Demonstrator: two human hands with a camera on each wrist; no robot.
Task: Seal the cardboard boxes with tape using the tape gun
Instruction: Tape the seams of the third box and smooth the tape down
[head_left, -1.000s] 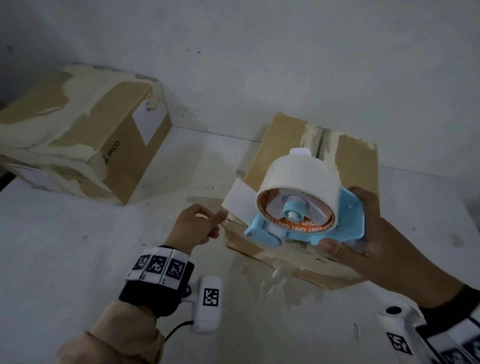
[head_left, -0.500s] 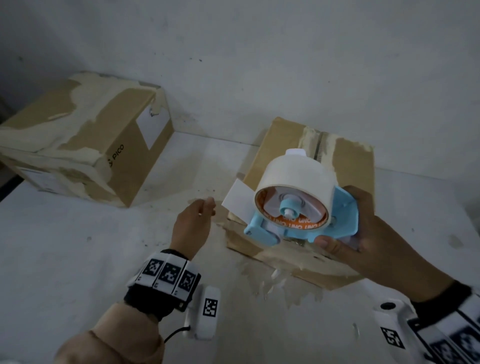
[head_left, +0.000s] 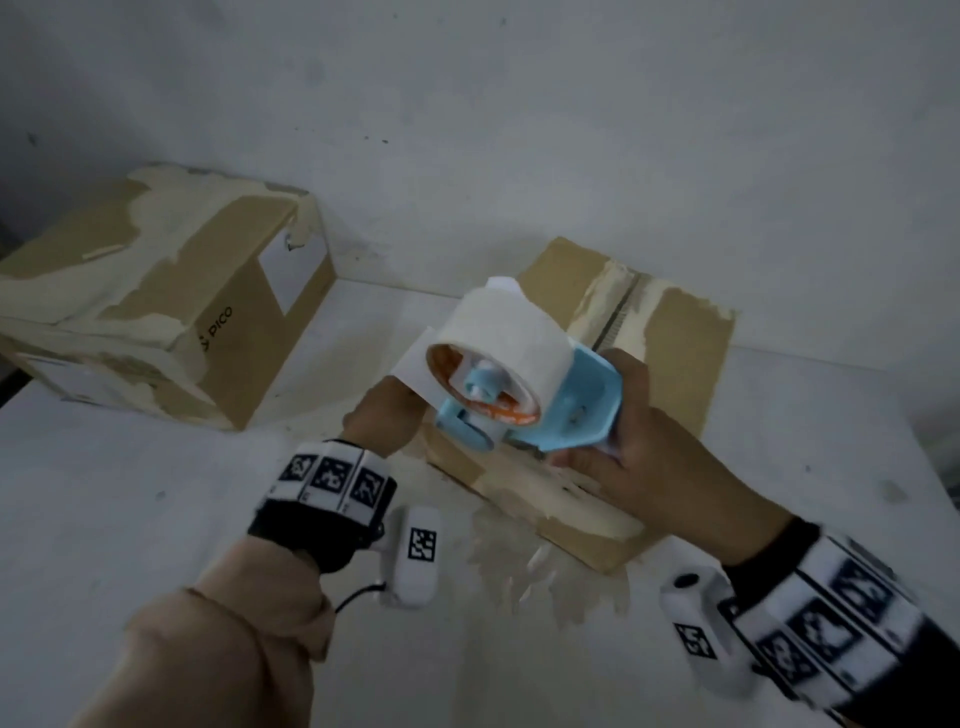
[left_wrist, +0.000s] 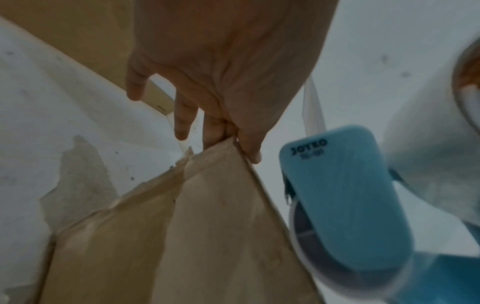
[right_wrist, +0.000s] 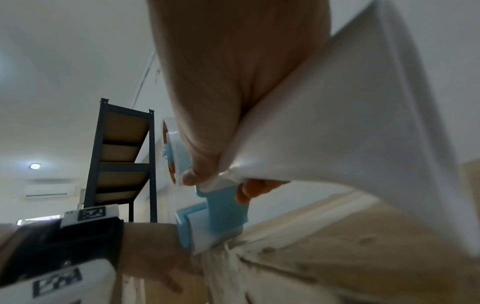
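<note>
My right hand (head_left: 631, 452) grips the handle of the light-blue tape gun (head_left: 582, 410), which carries a white tape roll (head_left: 504, 332). It holds the gun tilted over the near end of the brown cardboard box (head_left: 680, 364). A loose white tape end (head_left: 410, 371) sticks out to the left. My left hand (head_left: 384, 415) is at the box's near-left corner, just under that tape end. In the left wrist view its straight fingers (left_wrist: 182, 123) and thumb touch the cardboard corner (left_wrist: 215, 164), beside the gun's blue guard (left_wrist: 345, 195). In the right wrist view the white handle (right_wrist: 337, 123) fills my palm.
A second, larger cardboard box (head_left: 156, 291) patched with old tape stands at the back left against the white wall. Torn tape scraps (head_left: 524, 566) stick to the white table in front of the near box. A dark metal shelf rack (right_wrist: 122, 160) stands behind.
My left hand has moved right to the box's corner, under the tape end. The tape gun has tilted over and come down closer to the box.
</note>
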